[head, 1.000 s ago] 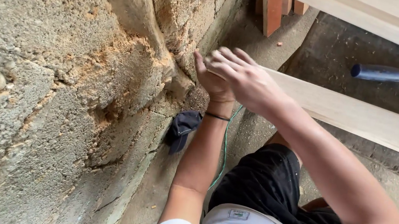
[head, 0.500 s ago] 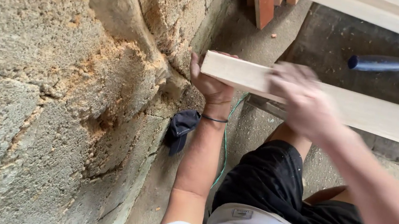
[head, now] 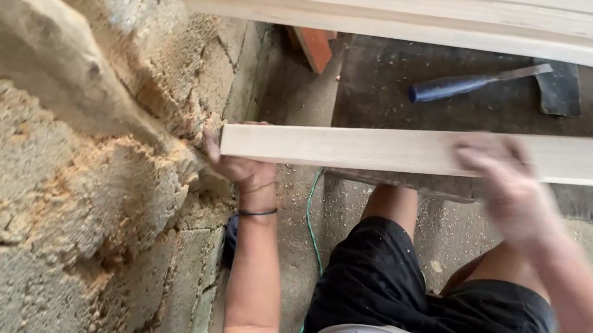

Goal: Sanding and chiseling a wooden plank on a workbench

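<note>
A person is kneeling beside a rough block wall that is filling the left half of the frame, its surface dusted with sawdust. A pale wooden plank is lying across the middle of the frame, running from the wall out past the right edge and tilting slightly upward toward the right.

The left hand is sitting under the plank's near end, just beside the wall, left of centre. Its fingers are curling up around that end and supporting it from below; most of the hand is hidden behind the wood, so how tightly it is closing cannot be told. A dark band is circling the wrist below it.

The right hand is blurring over the plank in the right half of the frame, palm down with the fingers loosely spread across the top face. Whether it is gripping the plank or only resting on it cannot be told.

Along the top edge of the frame, more pale planks are lying stacked side by side. Below them, at upper right, a chisel with a dark blue handle is resting on a dark slab. A thin green cord is trailing down the floor at lower centre, between the left forearm and the person's black shorts.
</note>
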